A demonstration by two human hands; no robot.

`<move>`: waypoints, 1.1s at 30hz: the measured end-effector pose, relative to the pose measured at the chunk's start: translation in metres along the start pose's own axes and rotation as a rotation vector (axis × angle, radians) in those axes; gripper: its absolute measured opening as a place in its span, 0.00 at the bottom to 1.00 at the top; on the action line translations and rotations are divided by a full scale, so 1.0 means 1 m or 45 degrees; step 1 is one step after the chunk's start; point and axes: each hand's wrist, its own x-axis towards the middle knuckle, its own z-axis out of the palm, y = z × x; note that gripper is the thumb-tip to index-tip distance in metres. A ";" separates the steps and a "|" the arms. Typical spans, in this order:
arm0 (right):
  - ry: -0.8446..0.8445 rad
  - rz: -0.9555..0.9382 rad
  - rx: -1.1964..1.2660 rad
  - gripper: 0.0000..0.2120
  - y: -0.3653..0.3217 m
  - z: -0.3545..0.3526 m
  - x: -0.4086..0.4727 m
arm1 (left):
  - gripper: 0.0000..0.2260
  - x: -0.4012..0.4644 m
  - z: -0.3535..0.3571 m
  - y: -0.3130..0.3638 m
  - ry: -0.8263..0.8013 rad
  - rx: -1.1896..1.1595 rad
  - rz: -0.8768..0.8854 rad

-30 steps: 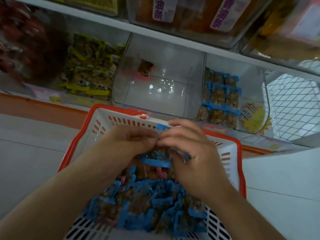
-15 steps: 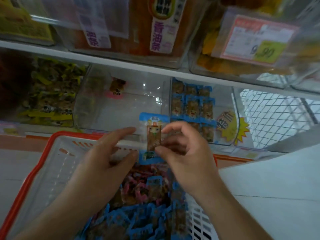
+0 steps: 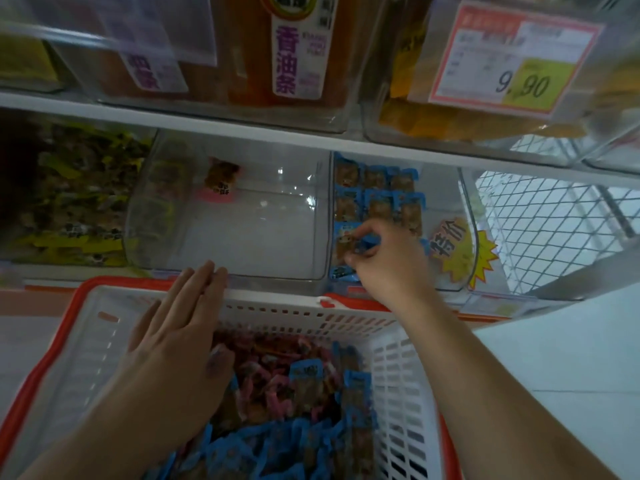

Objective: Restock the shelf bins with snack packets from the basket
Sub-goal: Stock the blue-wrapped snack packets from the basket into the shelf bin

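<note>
The right hand (image 3: 388, 258) is pinching a blue packet (image 3: 363, 243) into the right-hand bin (image 3: 450, 278) (placing step); the left hand (image 3: 180, 327), fingers straight and empty, is hovering over the basket (image 3: 277, 306); next, judging so, release and fetch another.

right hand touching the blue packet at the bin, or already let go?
Touching. Head view: right hand fingers curl round the blue packet at the blue-packet bin.

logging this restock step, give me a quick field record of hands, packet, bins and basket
right hand: pinches a blue packet at the blue-packet bin
left hand: fingers straight, over the basket rim, holding nothing
middle bin: clear, one pink packet at the back
basket: white with red rim, holds blue and pink packets
</note>
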 end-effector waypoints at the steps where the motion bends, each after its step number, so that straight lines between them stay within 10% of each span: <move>1: -0.001 -0.014 -0.066 0.12 0.000 0.003 0.001 | 0.43 0.000 0.000 0.000 0.003 -0.010 0.003; 11: 0.044 -0.073 -0.174 0.11 0.001 -0.001 -0.006 | 0.40 0.000 -0.005 -0.004 -0.015 -0.150 0.028; 18: 0.191 -0.299 -0.094 0.11 -0.027 -0.011 -0.062 | 0.20 -0.015 -0.055 -0.026 0.334 -0.255 -0.217; 33: -0.016 0.161 -0.248 0.15 -0.033 0.006 0.002 | 0.22 -0.016 -0.044 -0.058 0.359 -0.219 -0.193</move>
